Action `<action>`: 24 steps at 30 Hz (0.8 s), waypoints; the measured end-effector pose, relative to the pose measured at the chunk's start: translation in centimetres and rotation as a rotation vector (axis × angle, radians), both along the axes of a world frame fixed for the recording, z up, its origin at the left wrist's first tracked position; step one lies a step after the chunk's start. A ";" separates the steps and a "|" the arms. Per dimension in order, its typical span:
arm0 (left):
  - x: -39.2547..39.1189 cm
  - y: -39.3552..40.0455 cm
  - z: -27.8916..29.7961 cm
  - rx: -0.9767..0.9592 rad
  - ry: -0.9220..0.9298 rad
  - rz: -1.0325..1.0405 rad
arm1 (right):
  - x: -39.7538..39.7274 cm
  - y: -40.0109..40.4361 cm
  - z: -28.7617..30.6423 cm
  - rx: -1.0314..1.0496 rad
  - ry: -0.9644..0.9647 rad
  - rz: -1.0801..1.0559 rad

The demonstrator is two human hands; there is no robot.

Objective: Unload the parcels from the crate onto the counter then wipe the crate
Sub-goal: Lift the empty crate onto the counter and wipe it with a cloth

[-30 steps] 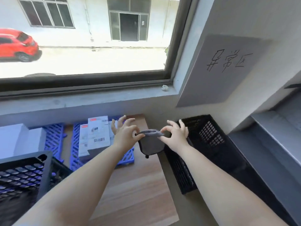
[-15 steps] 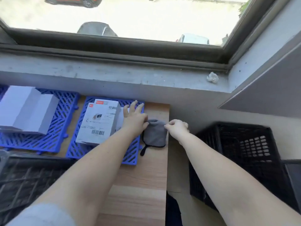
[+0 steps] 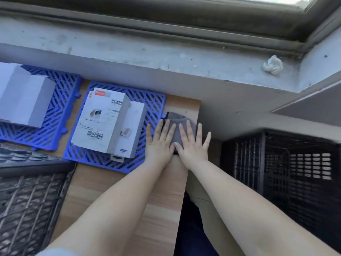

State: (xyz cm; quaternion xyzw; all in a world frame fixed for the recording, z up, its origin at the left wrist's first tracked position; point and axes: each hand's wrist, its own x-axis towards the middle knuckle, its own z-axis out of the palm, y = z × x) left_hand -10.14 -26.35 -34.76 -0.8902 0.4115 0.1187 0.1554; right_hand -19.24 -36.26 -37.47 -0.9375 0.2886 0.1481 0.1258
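A folded grey cloth [image 3: 175,117] lies flat at the far right end of the wooden counter [image 3: 110,193]. My left hand [image 3: 160,143] and my right hand [image 3: 191,145] rest side by side on top of it, palms down, fingers spread, gripping nothing. Two white parcels [image 3: 102,121] with barcodes lie stacked on a blue slatted mat [image 3: 149,102] just left of my hands. A black plastic crate [image 3: 299,167] stands to the right, lower than the counter. Part of another black crate [image 3: 27,204] shows at the lower left.
A larger white box [image 3: 22,97] sits on a second blue mat [image 3: 62,97] at the far left. A grey window sill runs behind the counter, with a crumpled white tissue [image 3: 273,64] in its right corner. A grey wall panel closes the right side.
The cloth, held up between both hands a second ago, now lies on the counter. Both hands have let go and lie flat on it. My view has tilted down.
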 end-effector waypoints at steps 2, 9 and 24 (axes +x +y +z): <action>-0.7 1.0 0.1 0.034 -0.007 -0.005 | -0.7 1.0 -0.2 0.008 0.009 0.016; -0.3 0.6 2.0 0.098 -0.043 -0.111 | -0.2 0.7 2.2 0.033 0.050 0.062; 3.5 4.6 15.6 -0.184 -0.201 -0.040 | 2.8 0.3 16.8 0.062 -0.272 0.153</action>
